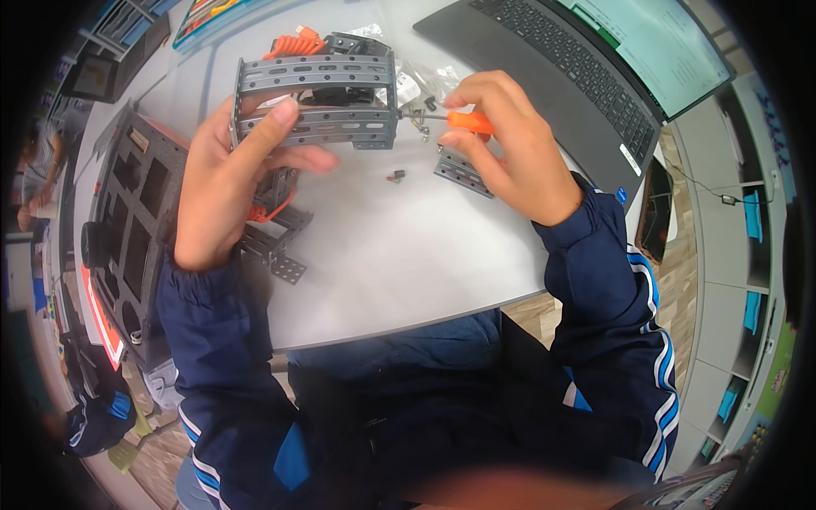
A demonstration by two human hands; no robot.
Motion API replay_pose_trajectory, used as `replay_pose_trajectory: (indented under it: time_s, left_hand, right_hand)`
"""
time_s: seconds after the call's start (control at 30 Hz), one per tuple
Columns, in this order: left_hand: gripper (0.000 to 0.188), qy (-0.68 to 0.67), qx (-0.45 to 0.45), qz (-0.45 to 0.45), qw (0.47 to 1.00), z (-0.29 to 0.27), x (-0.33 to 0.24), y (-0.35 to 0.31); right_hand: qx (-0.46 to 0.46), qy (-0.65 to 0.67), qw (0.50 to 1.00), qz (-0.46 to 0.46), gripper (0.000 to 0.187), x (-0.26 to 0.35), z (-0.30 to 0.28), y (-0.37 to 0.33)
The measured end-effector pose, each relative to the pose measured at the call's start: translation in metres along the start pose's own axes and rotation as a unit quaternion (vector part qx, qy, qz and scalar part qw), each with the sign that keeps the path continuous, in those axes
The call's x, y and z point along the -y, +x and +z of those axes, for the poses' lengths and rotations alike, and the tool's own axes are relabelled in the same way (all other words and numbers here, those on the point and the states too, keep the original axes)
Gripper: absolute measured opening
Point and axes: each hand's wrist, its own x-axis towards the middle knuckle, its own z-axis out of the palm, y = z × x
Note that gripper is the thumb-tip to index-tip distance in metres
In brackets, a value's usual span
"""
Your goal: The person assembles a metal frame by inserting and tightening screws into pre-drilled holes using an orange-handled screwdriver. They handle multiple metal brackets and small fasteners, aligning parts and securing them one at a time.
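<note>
Left hand [223, 170]: grasping the left end of a grey metal frame, thumb pressed along its near beam, one finger stretched out below.
Right hand [523, 144]: pinching an orange-handled screwdriver [470, 123] between thumb and fingers.
Metal frame [340, 119]: held up over the far part of the white table [408, 255], its two slotted beams joined by end plates.
Screwdriver tip: pointing left, at the frame's right end plate; whether it sits in a screw is too small to tell.
Small parts: a grey bracket [463, 172] just below the right hand; two tiny dark pieces [396, 177] near the table's middle.
Left side: a dark case [127, 212] with cut-out compartments; beside it, grey perforated brackets [276, 246] under the left hand.
Far side: an orange coiled cable [293, 42] behind the frame.
Far right: an open laptop [586, 72], screen lit.
</note>
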Motion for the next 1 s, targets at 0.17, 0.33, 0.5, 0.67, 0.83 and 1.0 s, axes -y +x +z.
replay_pose_trajectory:
  time_s: [0.17, 0.33, 0.5, 0.67, 0.83, 1.0]
  left_hand:
    - [0.037, 0.027, -0.018, 0.003, 0.999, 0.0014, 0.0005, 0.0006]
    - [0.038, 0.035, -0.013, 0.003, 0.999, 0.0031, 0.0012, 0.0002]
    - [0.037, 0.033, -0.013, 0.003, 0.999, 0.0021, -0.0007, 0.0008]
    - [0.038, 0.026, 0.000, 0.010, 1.000, 0.0027, -0.0002, 0.0011]
    - [0.038, 0.037, -0.002, 0.010, 0.999, 0.0014, 0.0013, 0.0009]
    - [0.038, 0.039, -0.005, 0.009, 0.999, 0.0003, 0.0017, 0.0009]
  right_hand:
    - [-0.026, -0.021, 0.998, -0.053, 0.018, -0.0025, 0.0011, 0.0032]
    - [0.002, 0.004, 1.000, 0.005, 0.021, -0.0016, -0.0005, 0.0013]
    - [-0.010, 0.005, 0.999, -0.040, 0.018, -0.0030, 0.0038, 0.0037]
    - [0.013, 0.055, 0.998, 0.022, 0.021, -0.0012, 0.0044, 0.0003]
    - [0.034, 0.070, 0.994, 0.070, 0.024, 0.0050, 0.0029, -0.0003]
    - [0.022, 0.037, 0.999, -0.033, 0.038, 0.0042, 0.0043, 0.0054]
